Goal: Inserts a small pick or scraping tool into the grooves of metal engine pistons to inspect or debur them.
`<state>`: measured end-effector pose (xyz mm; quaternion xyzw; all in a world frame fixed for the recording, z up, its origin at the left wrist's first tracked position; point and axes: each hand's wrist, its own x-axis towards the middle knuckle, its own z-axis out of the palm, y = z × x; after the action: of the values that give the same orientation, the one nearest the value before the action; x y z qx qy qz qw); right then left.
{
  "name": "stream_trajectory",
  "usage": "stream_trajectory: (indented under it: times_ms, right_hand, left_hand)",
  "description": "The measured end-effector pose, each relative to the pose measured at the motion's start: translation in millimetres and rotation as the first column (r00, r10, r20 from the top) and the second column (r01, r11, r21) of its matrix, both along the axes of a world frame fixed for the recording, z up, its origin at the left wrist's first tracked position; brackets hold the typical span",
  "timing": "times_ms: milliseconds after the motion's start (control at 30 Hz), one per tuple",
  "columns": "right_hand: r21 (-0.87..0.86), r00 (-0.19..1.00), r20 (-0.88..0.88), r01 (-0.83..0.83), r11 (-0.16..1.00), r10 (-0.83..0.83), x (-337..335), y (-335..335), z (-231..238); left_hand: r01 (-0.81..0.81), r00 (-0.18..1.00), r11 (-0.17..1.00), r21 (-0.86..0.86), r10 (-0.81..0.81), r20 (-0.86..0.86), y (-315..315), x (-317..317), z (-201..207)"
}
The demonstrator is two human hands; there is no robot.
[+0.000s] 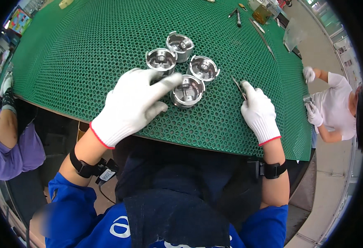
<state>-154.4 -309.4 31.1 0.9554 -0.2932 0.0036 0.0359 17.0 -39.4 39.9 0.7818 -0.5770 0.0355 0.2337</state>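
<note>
Several silvery metal pistons stand close together on a green perforated mat (94,53), their hollow ends up. The nearest piston (188,93) has my left hand (134,99) beside it, in a white knitted glove with the fingers apart. My left index fingertip reaches over this piston's rim; whether it touches I cannot tell. Behind it stand a left piston (161,60), a far piston (180,45) and a right piston (204,69). To the right of them, my gloved right hand (258,108) is closed on a thin pointed metal tool (238,87), its tip pointing away from me.
A long thin tool (263,39) and a black pen (238,18) lie at the far right. Beyond them stands a container with amber contents (262,14). At the right edge a person in white gloves (314,113) holds a metal part; another person (8,132) sits at left.
</note>
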Motion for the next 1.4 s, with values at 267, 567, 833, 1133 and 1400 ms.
stream_trajectory:
  times_ms: [267,567,833,1133,1400]
  right_hand:
    - [0.57,0.84,0.529,-0.243,0.785,-0.124,-52,-14,3]
    - [0.416,0.862,0.275,-0.505,0.756,0.425,-42,70,33]
    - [0.121,0.792,0.208,-0.603,0.789,0.574,-3,82,33]
    - [0.405,0.873,0.188,-0.487,0.774,0.45,-26,105,27]
    - [0.897,0.945,0.213,-0.29,0.333,0.248,-28,107,12]
  left_hand:
    - [0.132,0.991,0.968,-0.213,-0.125,0.045,-9,-28,4]
    - [-0.051,0.958,0.979,-0.196,-0.007,-0.287,42,-48,-35]
    - [-0.019,0.966,0.988,-0.152,-0.021,-0.258,40,-48,-34]
    - [-0.015,0.975,0.989,-0.145,-0.017,-0.221,36,-47,-34]
    - [-0.013,0.975,1.0,0.003,0.014,-0.223,33,-50,-19]
